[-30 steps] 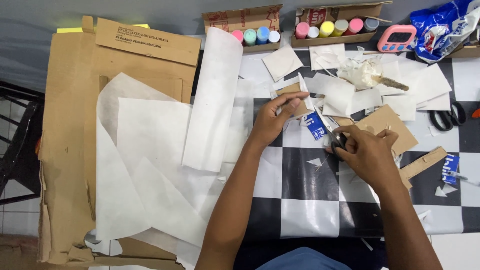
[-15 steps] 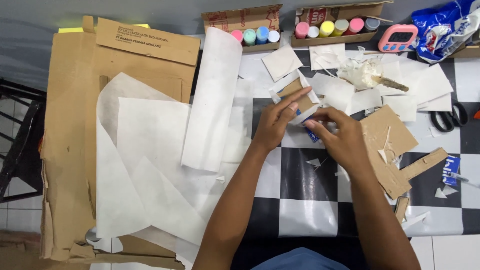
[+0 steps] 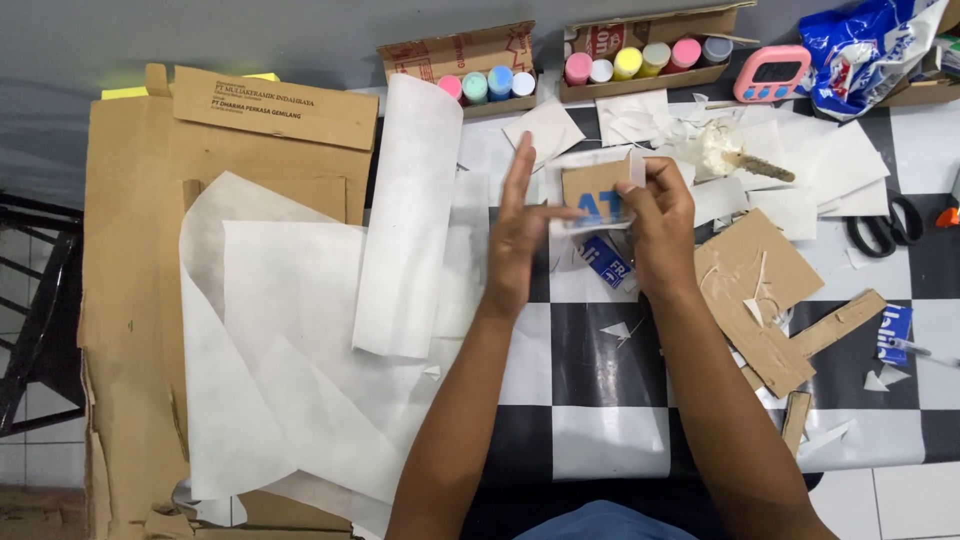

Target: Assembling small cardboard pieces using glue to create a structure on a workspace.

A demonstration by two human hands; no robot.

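Both hands work one small cardboard piece (image 3: 597, 195): right hand (image 3: 662, 225) pinches its edge, left hand (image 3: 518, 235) presses flat-fingered against it, smoothing white paper covering.

Grey wall (image 3: 250, 35) running along the far side. Pale tiled floor (image 3: 25, 455) showing near left, black frame (image 3: 30, 320) standing there.

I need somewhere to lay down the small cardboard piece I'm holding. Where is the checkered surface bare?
The barest patch is the checkered cloth between the two forearms, holding only one paper scrap. Crowded spots: the large white paper sheets on the left, the cardboard offcuts and scissors on the right, and the paint pot boxes at the far edge.
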